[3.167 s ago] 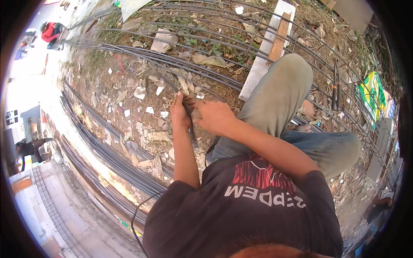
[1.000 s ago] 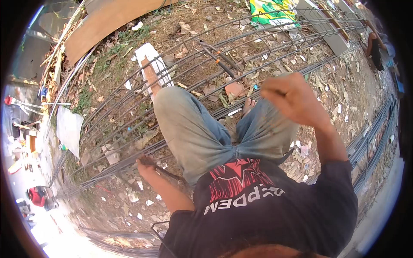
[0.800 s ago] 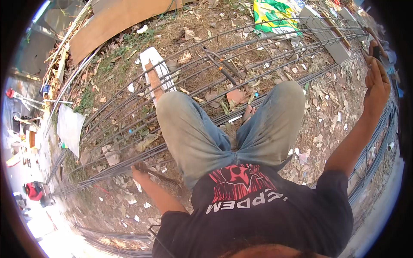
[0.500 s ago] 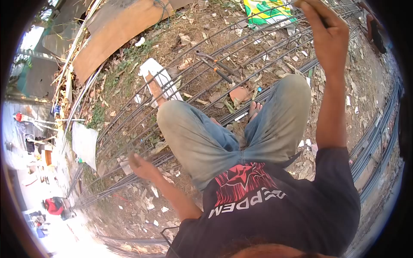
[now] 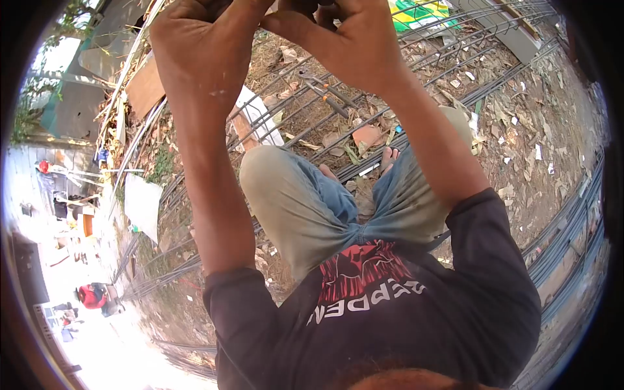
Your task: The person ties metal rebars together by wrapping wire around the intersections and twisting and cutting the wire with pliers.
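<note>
Fingers curled close, their hold out of my sight; the left hand (image 5: 203,55) and right hand (image 5: 361,52) have just come together, so both share the work. Below them, pincers (image 5: 335,106) lie among the bars (image 5: 478,95)

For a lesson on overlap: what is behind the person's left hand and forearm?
A brown board shows on one side, a white plank on the other, steel bars on both; whatever the left hand and forearm cover is hidden.
</note>
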{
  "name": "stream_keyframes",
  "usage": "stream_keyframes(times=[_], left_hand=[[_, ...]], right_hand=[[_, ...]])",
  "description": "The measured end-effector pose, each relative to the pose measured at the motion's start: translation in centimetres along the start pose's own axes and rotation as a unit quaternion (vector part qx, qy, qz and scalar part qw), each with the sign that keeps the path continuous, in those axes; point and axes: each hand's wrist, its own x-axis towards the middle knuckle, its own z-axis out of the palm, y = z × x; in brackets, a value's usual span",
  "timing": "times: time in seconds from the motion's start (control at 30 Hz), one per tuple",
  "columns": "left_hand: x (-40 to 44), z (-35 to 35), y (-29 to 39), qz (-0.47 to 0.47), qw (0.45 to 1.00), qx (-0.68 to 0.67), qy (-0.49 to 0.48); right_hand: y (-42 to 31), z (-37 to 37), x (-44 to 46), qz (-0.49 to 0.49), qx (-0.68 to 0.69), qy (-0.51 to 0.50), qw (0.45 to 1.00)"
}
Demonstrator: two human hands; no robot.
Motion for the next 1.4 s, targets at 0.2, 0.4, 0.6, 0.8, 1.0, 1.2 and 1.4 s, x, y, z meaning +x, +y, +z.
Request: stream_keyframes(times=[0.2, 0.4, 0.6, 0.8, 1.0, 1.2, 1.4], left_hand=[[3.8, 1.5, -4.1, -0.165, 0.898, -0.408, -0.009], [6.5, -3.0, -8.7, -0.095, 0.796, -0.597, 0.008], [2.8, -11.7, -22.2, -0.214, 0.879, -0.413, 0.108], [0.2, -4.5, -17.3, 0.035, 0.961, 0.273, 0.038], [-4.3, 4.2, -13.4, 0.037, 0.957, 0.167, -0.236], [-1.5, 1.2, -14.6, -0.008, 0.967, 0.151, -0.203], [-0.5, -0.5, -16.4, -0.075, 0.970, 0.189, -0.131]], right_hand=[[2.8, 0.6, -3.4, 0.053, -0.058, 0.062, 0.995], [6.0, 0.7, -6.6, 0.318, 0.097, -0.125, 0.935], [7.2, -5.7, -4.5, 0.224, -0.158, -0.108, 0.955], [7.9, -5.8, -5.4, 0.124, -0.331, -0.136, 0.926], [5.2, -6.1, -5.9, 0.219, -0.270, -0.070, 0.935], [6.7, -10.8, -4.9, 0.233, -0.235, -0.089, 0.939], [7.9, -10.9, -4.1, 0.148, -0.371, -0.034, 0.916]])
